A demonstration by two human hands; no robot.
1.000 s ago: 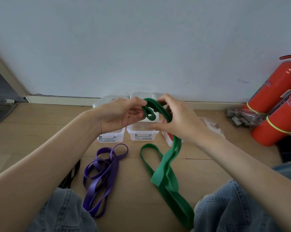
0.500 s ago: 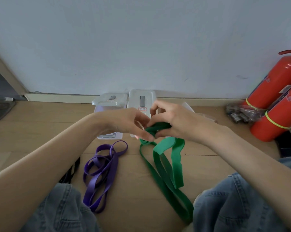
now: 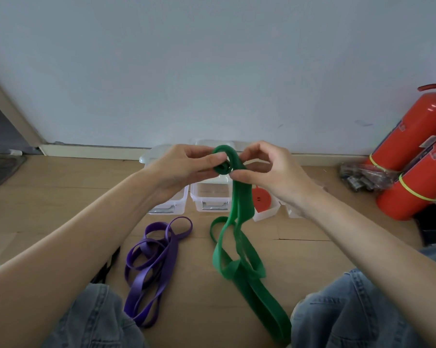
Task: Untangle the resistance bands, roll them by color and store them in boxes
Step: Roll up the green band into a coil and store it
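A long green resistance band [image 3: 239, 209] hangs from both hands above the wooden floor, its top end wound into a small coil. My left hand [image 3: 179, 169] pinches that coil from the left between thumb and fingers. My right hand [image 3: 269, 172] pinches the band just right of the coil. The band's loose length trails down across the floor between my knees. A purple band [image 3: 154, 257] lies in loose loops on the floor to the left. Clear plastic boxes [image 3: 211, 197] stand side by side behind the hands; one at the right holds something red [image 3: 262, 198].
Two red fire extinguishers [image 3: 417, 156] lean against the wall at the right, with a clear bag of small items [image 3: 362, 177] beside them. A black band [image 3: 109, 267] peeks out by my left knee. The white wall and skirting board run close behind the boxes.
Both hands have lifted the green band's coiled end up from near the floor to in front of the boxes. The hanging length has straightened and swung beneath them.
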